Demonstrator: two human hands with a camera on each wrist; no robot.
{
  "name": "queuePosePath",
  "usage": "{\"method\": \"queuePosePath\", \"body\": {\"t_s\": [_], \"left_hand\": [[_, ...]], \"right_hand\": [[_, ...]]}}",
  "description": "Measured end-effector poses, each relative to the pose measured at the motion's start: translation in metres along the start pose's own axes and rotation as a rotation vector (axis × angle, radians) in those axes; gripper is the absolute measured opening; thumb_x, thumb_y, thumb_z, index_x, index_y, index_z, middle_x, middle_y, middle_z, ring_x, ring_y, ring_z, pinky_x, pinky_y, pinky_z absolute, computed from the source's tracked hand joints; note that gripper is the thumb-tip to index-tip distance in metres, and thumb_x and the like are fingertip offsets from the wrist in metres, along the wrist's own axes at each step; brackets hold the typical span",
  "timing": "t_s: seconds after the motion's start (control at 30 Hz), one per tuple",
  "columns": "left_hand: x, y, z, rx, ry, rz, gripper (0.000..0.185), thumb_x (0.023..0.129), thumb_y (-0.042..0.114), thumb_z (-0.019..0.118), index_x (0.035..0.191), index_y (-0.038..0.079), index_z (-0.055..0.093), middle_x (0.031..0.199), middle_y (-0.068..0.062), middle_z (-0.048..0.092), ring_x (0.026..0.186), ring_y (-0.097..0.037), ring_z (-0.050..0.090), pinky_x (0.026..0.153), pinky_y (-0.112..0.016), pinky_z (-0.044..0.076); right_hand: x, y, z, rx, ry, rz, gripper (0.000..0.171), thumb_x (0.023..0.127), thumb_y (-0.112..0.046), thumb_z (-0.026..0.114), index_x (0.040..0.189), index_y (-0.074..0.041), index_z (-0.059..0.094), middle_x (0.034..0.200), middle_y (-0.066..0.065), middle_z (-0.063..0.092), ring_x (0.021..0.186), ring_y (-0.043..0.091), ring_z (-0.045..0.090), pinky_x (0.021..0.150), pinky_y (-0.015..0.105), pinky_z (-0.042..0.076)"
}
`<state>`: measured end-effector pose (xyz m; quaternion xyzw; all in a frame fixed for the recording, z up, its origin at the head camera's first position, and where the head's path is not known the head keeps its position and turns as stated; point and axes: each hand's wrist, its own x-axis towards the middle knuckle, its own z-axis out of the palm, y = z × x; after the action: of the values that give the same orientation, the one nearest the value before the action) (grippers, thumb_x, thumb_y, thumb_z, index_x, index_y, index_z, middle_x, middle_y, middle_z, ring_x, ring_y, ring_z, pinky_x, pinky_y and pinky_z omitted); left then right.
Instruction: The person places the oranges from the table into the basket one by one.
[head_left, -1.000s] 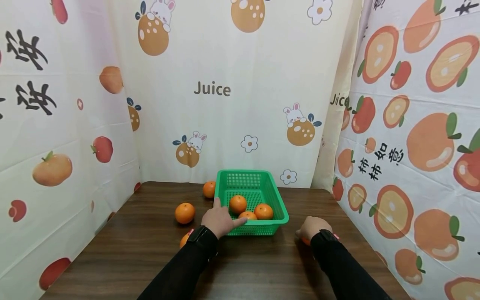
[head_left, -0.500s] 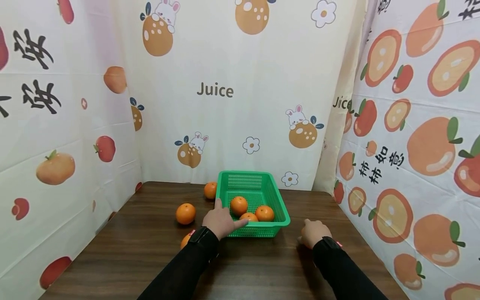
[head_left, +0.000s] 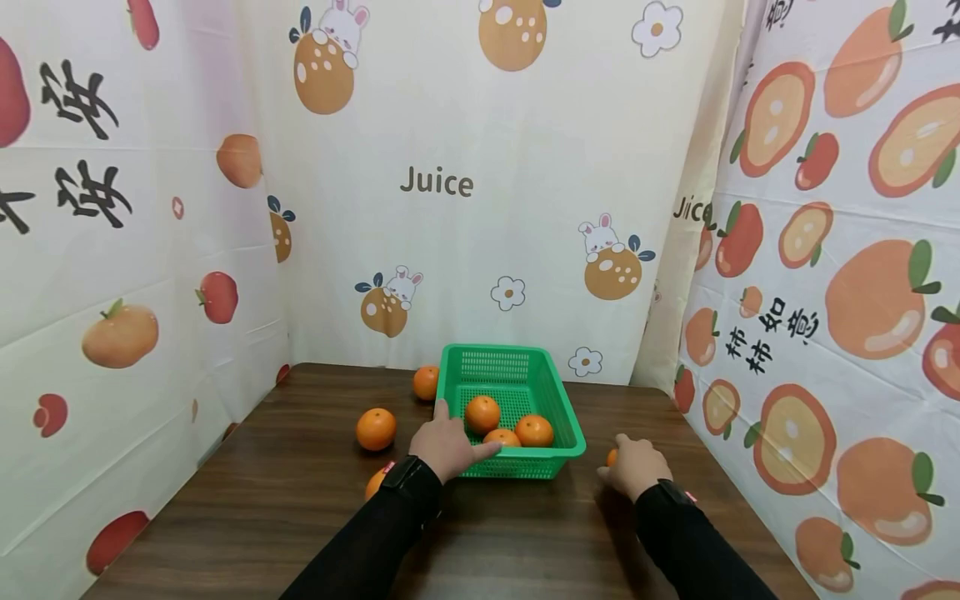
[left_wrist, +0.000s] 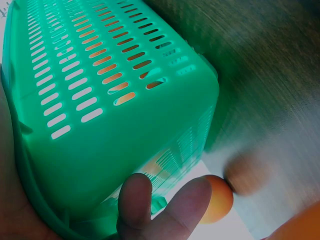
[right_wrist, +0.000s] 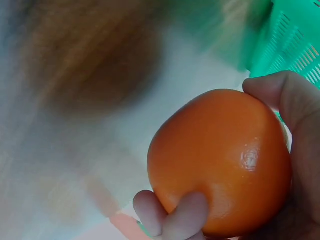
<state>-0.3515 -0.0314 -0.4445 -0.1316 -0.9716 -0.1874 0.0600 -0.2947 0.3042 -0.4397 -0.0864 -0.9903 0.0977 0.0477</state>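
A green plastic basket (head_left: 517, 468) stands on the table with 3 oranges inside, one of them an orange (head_left: 535, 431) at the front right. My left hand (head_left: 446, 447) holds the basket's front left corner. Its thumb lies along the front rim and its index finger along the left rim; in the left wrist view, fingertips (left_wrist: 135, 197) show against the outer wall. To the right of the basket, my right hand (head_left: 639, 468) grips another orange (right_wrist: 220, 160) between thumb and fingers. In the head view, the back of that hand hides most of this fruit.
Left of the basket lie an orange (head_left: 426, 382) near its back corner, an orange (head_left: 376, 429) farther left, and an orange (head_left: 377, 482) partly behind the left wrist. Printed cloth (head_left: 450, 250) hangs behind and on both sides of the brown wooden table (head_left: 285, 500).
My right hand has shifted slightly forward with the orange, and a bit more of the fruit shows. The left hand stays on the basket. The head view has drifted slightly.
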Motion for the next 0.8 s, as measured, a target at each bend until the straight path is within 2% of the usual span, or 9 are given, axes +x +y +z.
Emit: {"method": "queuePosePath", "body": {"t_s": [0.3, 0.6, 0.8], "left_hand": [[0.004, -0.002, 0.007, 0.002, 0.014, -0.001, 0.092, 0.086, 0.088, 0.059, 0.107, 0.001, 0.079, 0.168, -0.030, 0.033, 0.056, -0.023, 0.056, 0.055, -0.036, 0.048], [0.002, -0.002, 0.008, 0.002, 0.006, -0.006, 0.094, 0.086, 0.089, 0.058, 0.112, 0.001, 0.079, 0.169, -0.030, 0.033, 0.056, -0.024, 0.056, 0.055, -0.036, 0.048], [0.003, -0.002, 0.006, 0.003, 0.008, -0.006, 0.096, 0.086, 0.089, 0.058, 0.117, 0.001, 0.078, 0.169, -0.029, 0.033, 0.057, -0.024, 0.056, 0.055, -0.036, 0.048]], "right_hand": [[0.008, -0.001, -0.005, 0.048, 0.057, 0.005, 0.078, 0.089, -0.037, 0.082, 0.147, 0.005, 0.052, 0.115, 0.036, 0.062, 0.088, 0.042, 0.065, 0.085, 0.059, 0.055], [0.012, -0.003, -0.010, 0.098, 0.118, 0.009, 0.077, 0.092, -0.042, 0.080, 0.146, 0.004, 0.048, 0.111, 0.033, 0.055, 0.076, 0.036, 0.060, 0.072, 0.051, 0.055], [0.013, -0.009, -0.020, 0.139, 0.189, 0.030, 0.068, 0.093, -0.041, 0.078, 0.136, 0.001, 0.049, 0.108, 0.030, 0.050, 0.071, 0.036, 0.058, 0.067, 0.047, 0.053]]}}
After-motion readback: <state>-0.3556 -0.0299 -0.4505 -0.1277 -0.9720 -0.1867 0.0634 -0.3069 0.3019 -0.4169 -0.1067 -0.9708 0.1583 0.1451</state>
